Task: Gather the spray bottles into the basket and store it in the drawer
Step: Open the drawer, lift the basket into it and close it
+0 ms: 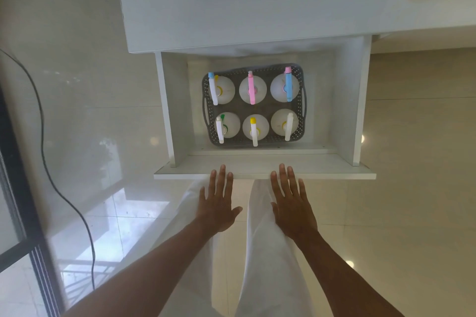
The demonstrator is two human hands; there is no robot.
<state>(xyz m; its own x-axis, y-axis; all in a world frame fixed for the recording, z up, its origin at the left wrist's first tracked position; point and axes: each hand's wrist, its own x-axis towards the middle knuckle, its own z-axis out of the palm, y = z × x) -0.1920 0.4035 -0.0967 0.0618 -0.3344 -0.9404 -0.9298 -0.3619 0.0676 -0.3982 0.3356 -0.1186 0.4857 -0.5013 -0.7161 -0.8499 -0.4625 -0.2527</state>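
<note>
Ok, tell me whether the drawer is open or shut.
Open: the drawer is pulled out, the basket of spray bottles visible inside.

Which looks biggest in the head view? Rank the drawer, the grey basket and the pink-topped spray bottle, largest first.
1. drawer
2. grey basket, sitting inside it
3. pink-topped spray bottle, one of six similar-looking bottles in the basket

Each sits inside the one before, so nearness doesn't confuse the order.

A home room: glossy tiled floor (412,162) (pale, reflective), white cabinet (231,8), sliding glass door (15,188).
</note>
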